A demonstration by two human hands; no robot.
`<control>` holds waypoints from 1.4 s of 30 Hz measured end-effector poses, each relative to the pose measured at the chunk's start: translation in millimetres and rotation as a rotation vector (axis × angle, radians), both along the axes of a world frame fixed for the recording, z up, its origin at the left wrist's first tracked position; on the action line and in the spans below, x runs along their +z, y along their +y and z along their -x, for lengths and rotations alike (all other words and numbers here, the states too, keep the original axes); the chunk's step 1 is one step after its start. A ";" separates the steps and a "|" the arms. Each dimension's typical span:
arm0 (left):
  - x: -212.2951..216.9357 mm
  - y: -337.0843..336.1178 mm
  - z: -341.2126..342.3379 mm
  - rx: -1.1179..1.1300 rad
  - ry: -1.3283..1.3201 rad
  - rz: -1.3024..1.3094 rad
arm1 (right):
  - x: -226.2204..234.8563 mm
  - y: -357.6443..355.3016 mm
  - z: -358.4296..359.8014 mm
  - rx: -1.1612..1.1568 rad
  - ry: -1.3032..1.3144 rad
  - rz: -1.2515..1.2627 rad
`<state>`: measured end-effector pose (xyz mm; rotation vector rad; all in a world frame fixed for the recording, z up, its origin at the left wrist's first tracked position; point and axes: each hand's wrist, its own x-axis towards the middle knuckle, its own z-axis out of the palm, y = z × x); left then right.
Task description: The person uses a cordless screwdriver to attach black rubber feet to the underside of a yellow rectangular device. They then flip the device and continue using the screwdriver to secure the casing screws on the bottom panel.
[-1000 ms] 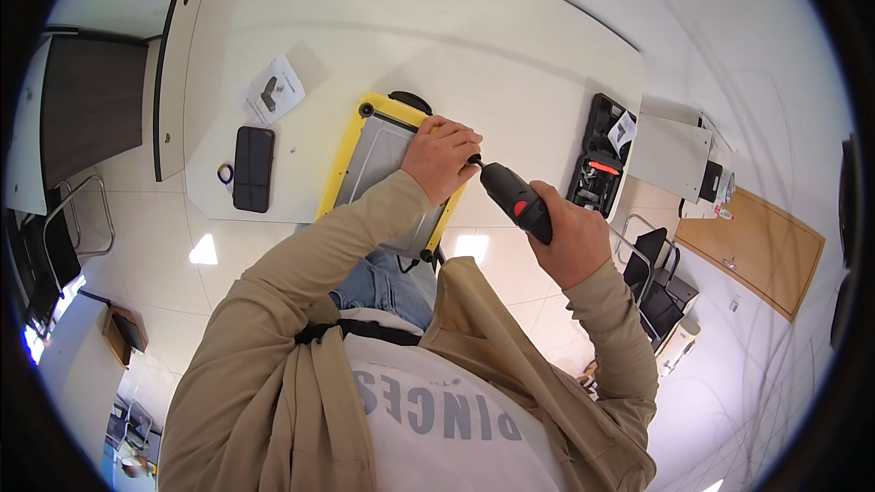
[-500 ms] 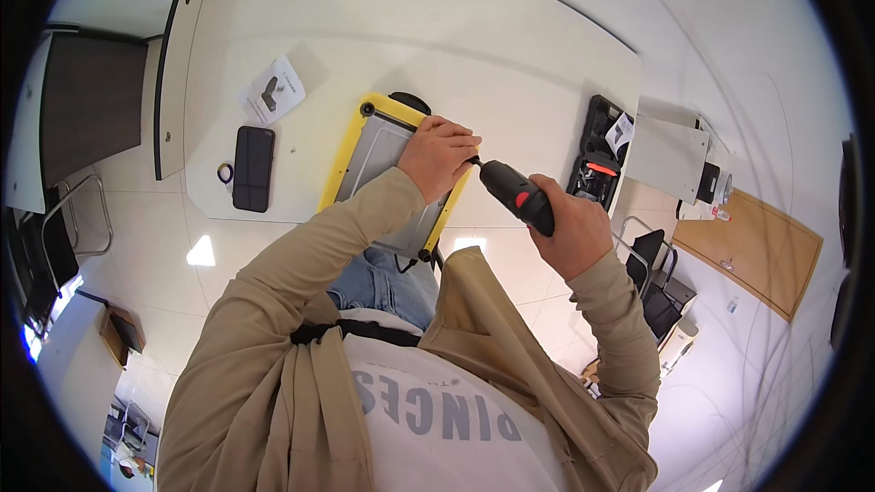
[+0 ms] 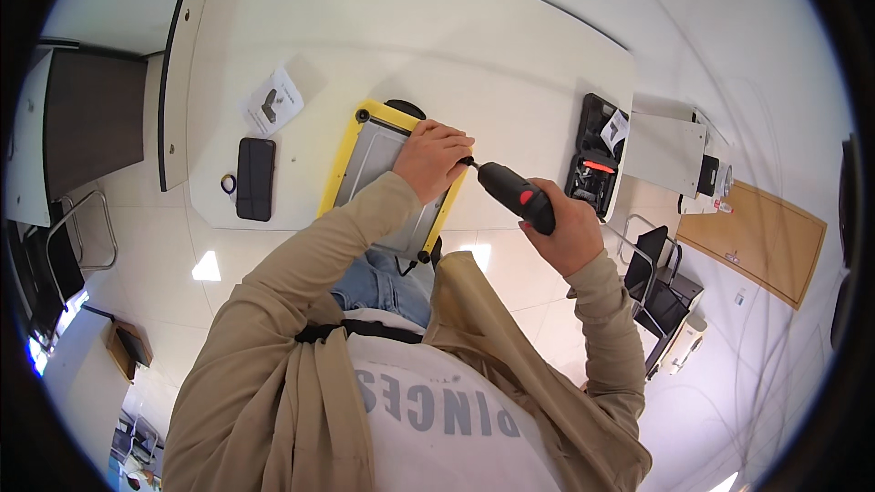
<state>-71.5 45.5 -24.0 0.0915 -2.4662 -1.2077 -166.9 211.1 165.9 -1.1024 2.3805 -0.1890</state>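
A flat grey panel with a yellow frame (image 3: pixel 334 184) and dark round corner fittings lies tilted at the table's near edge, partly over my lap. My left hand (image 3: pixel 432 160) grips its far right corner, fingers bent over the edge and hiding part of the frame. In my right hand (image 3: pixel 567 226) is a black cordless screwdriver (image 3: pixel 512 194) with a red spot on its side. Its bit points left and reaches the dark corner fitting beside my left fingertips. Whether a screw sits there is too small to tell.
On the pale table (image 3: pixel 401 18), a leaflet (image 3: pixel 273 102), a black phone-like slab (image 3: pixel 255 179) and a small ring-shaped roll (image 3: pixel 228 183) lie to the left. At the right edge stands an open black tool case (image 3: pixel 597 155). A black chair (image 3: pixel 652 264) is beyond it.
The view has shifted slightly. A little more of the bit shows between the screwdriver and the corner. Both hands keep their holds.
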 end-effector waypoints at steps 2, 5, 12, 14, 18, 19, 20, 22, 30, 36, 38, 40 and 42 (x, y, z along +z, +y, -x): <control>1.5 -0.1 0.0 -0.010 -0.004 -0.017 | -1.7 4.7 -1.8 -0.033 -0.032 0.040; 3.5 -0.4 0.7 0.000 -0.013 -0.013 | -2.3 5.2 -4.9 -0.059 -0.041 0.067; 4.4 -0.3 0.2 0.000 -0.010 -0.008 | -4.7 10.3 -6.4 -0.098 -0.060 0.100; 4.8 -0.1 -0.1 0.004 -0.012 -0.006 | -5.2 14.5 -7.1 -0.136 -0.094 0.130; 5.8 -0.2 -0.3 0.006 -0.014 -0.016 | 0.8 22.3 -10.1 -0.286 -0.230 0.187; 6.0 0.0 -0.4 0.010 -0.017 -0.016 | 0.7 25.3 -10.7 -0.334 -0.262 0.193; 6.5 0.2 -0.1 0.011 -0.019 -0.017 | 0.7 29.4 -11.7 -0.384 -0.292 0.199; 6.9 -0.3 -0.5 0.008 -0.017 -0.010 | -3.2 39.1 -13.3 -0.465 -0.335 0.241; 8.4 -0.9 -0.1 -0.022 -0.030 -0.004 | -35.4 63.7 -23.4 -0.769 -0.480 0.461; 12.2 -1.6 -0.3 -0.045 -0.072 0.033 | -125.6 93.3 -22.6 -1.034 -0.607 0.700; 14.8 -3.1 -1.0 -0.068 -0.089 0.048 | -147.4 97.5 -28.4 -1.142 -0.664 0.789; 14.9 -3.3 -0.8 -0.070 -0.083 0.052 | -164.1 102.4 -36.8 -1.237 -0.721 0.845; 15.5 -2.6 -0.1 -0.076 -0.081 0.053 | -177.2 107.0 -45.3 -1.295 -0.799 0.898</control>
